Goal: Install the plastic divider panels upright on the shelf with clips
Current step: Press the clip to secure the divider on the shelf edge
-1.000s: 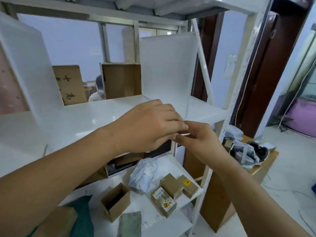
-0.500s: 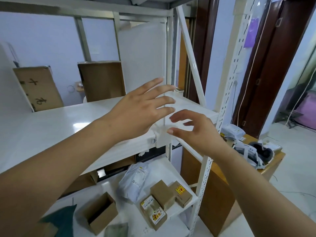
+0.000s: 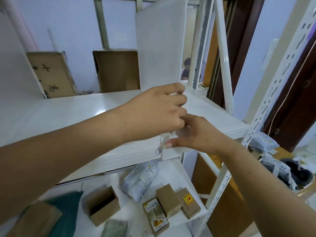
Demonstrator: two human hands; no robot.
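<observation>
**Desk:** What could go wrong at the shelf's front edge?

**Photographer:** The divider panel (image 3: 160, 45) stands upright on the shelf (image 3: 68, 113) toward its right end, apparently steadied only at its lower front corner. If the clip (image 3: 182, 134) seats crooked, or the left hand (image 3: 153, 113) lets go early, my judgement is the tall, light sheet tips sideways or slides along the glossy board.

**Desk:** Where is it relative to the grip?

**Photographer:** The left hand's grip is curled shut around the panel's bottom front corner, the sheet rising straight above the knuckles. The right hand (image 3: 200, 134) sits just below, touching it, fingers pinched on a small translucent clip at the shelf's front lip. Whether that clip already bites the panel is hidden by the fingers. A second panel (image 3: 17, 57) stands at the shelf's left end.
</observation>
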